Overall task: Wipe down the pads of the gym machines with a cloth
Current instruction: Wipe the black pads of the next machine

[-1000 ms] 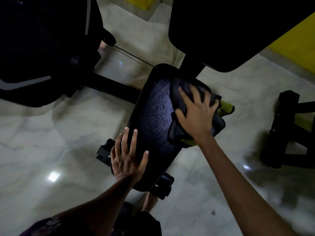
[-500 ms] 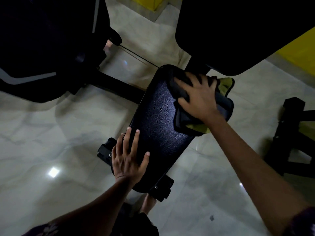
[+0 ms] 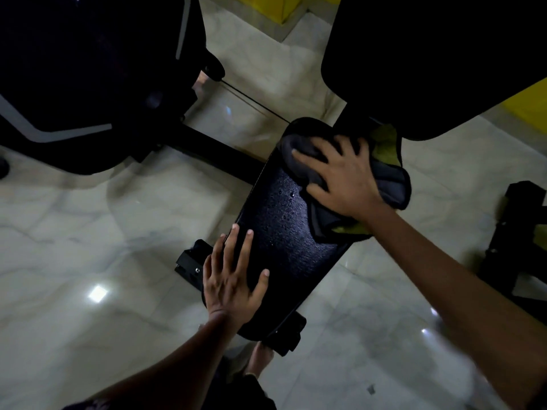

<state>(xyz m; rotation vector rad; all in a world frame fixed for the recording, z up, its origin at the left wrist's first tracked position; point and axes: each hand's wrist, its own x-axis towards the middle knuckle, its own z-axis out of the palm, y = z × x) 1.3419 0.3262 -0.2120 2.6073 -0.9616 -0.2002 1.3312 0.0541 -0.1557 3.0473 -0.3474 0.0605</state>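
A black seat pad (image 3: 284, 241) of a gym machine lies below me, with water droplets on its middle. A dark grey cloth with a yellow-green underside (image 3: 390, 184) is bunched on the pad's far end. My right hand (image 3: 340, 176) presses flat on the cloth with fingers spread. My left hand (image 3: 233, 279) rests flat on the pad's near left edge, fingers straight. A large black back pad (image 3: 429, 54) hangs above the far end of the seat.
Another black machine with grey trim (image 3: 88, 78) fills the upper left. A black frame foot (image 3: 518, 241) stands at the right. The pale marble floor (image 3: 88, 232) surrounds the seat. Yellow wall panels (image 3: 529, 105) show at the right. My bare foot (image 3: 260, 356) is under the pad's near end.
My right hand has pushed the cloth from the pad's right side up and leftward onto its far end. My left hand has stayed on the near edge.
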